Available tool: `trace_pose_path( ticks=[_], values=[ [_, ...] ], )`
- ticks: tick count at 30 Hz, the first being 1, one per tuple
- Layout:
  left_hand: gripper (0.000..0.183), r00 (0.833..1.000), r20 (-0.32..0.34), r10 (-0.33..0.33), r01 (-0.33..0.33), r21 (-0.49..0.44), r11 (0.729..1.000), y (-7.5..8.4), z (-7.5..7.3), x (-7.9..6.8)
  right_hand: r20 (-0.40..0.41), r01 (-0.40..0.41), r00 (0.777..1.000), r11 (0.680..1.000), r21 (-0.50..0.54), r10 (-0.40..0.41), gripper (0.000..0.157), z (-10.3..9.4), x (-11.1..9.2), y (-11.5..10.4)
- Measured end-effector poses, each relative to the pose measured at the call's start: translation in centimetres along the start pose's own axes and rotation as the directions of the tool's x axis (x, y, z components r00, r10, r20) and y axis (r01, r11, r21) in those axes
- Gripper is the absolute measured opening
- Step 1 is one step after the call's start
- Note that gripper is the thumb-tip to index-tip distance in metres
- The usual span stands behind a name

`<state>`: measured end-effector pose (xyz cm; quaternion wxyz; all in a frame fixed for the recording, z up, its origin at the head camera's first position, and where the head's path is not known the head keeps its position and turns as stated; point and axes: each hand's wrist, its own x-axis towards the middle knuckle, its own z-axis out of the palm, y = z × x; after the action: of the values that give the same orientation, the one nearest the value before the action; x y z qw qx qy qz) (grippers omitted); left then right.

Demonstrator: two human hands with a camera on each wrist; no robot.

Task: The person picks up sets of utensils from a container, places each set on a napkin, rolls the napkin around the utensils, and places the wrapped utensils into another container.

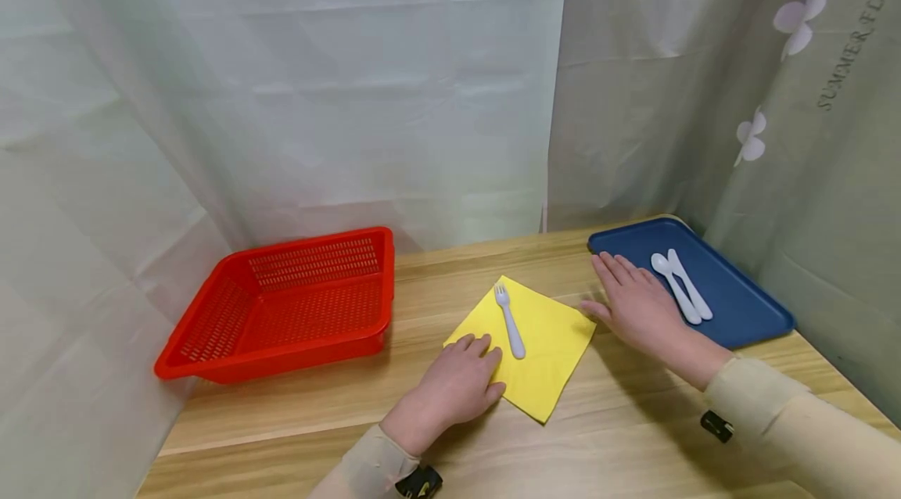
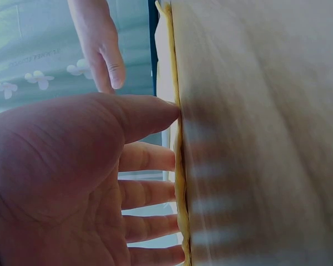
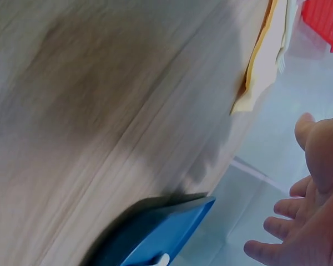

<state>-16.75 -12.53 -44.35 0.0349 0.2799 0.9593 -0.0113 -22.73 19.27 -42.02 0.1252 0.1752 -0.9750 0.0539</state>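
Head view has the left hand (image 1: 457, 382) resting loose fingers on the yellow napkin (image 1: 552, 339), which lies under the fork (image 1: 510, 321) and looks soft, light and best pinched by a corner, while the right hand (image 1: 637, 307), fingers straight, holds nothing near the blue tray (image 1: 735, 303).

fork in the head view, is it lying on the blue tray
No, the fork lies on the yellow napkin, apart from the blue tray.
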Motion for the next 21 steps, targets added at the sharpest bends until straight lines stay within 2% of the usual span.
trace_pose_path(
  ticks=[9, 21],
  values=[
    [0.056, 1.000, -0.004, 0.010, -0.010, 0.010, 1.000, 0.1, -0.3, -0.1, 0.033, -0.031, 0.999, 0.999, 0.009, 0.031, 0.084, -0.2, -0.1, 1.2],
    [0.056, 1.000, 0.000, 0.007, -0.007, 0.014, 1.000, 0.0, -0.1, 0.0, 0.025, -0.046, 0.999, 0.998, -0.032, 0.046, 0.085, -0.2, 0.0, 3.0]
  ],
)
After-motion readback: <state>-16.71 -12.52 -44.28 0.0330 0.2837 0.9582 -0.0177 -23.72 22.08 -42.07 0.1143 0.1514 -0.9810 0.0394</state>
